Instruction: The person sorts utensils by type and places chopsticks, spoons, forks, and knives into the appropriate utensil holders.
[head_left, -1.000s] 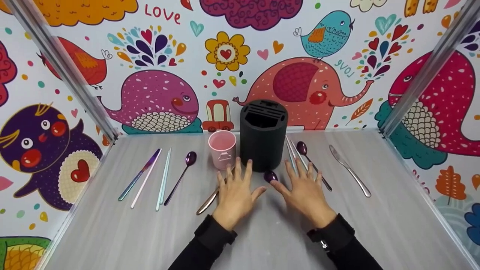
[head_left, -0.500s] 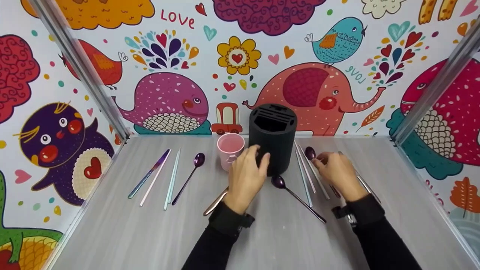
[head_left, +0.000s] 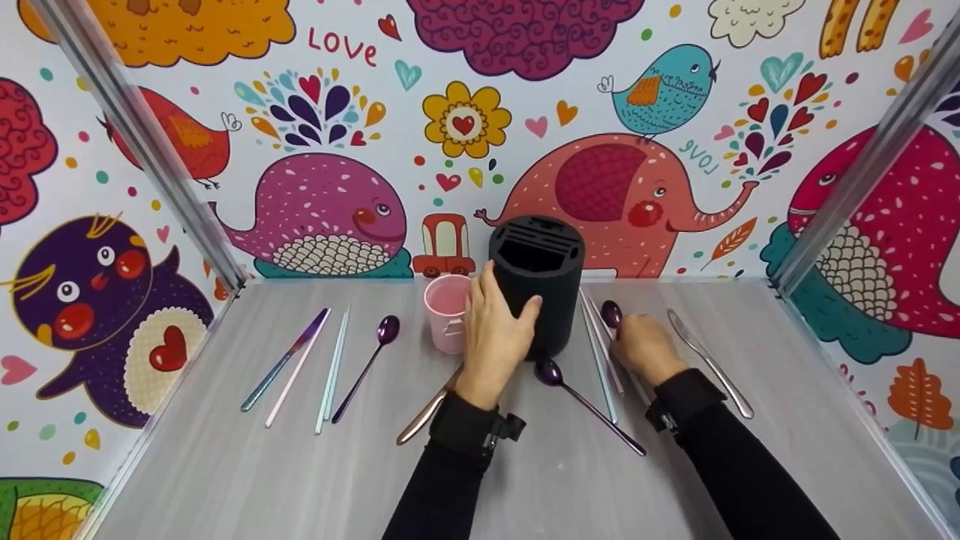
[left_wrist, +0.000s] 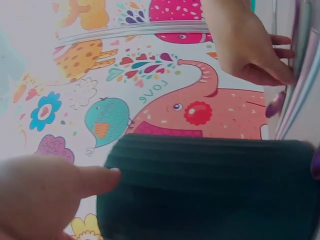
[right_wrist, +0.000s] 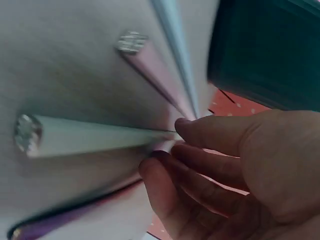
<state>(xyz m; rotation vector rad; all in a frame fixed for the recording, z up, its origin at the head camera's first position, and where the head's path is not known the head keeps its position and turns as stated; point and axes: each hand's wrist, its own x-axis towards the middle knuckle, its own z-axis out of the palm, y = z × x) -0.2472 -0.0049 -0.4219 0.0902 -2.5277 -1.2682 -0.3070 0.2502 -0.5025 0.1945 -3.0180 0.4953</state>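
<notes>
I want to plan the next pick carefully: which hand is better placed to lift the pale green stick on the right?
Probably the right hand, which is at one end of the pale green stick. The left hand is farther away, at the black holder.

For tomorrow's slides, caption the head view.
Left hand at a black holder, right hand close to chopsticks and a purple spoon.

Cartoon-printed walls point(head_left: 360, 97) and metal corner strips point(head_left: 139, 142) mark this as a booth point(head_left: 525, 165)
</notes>
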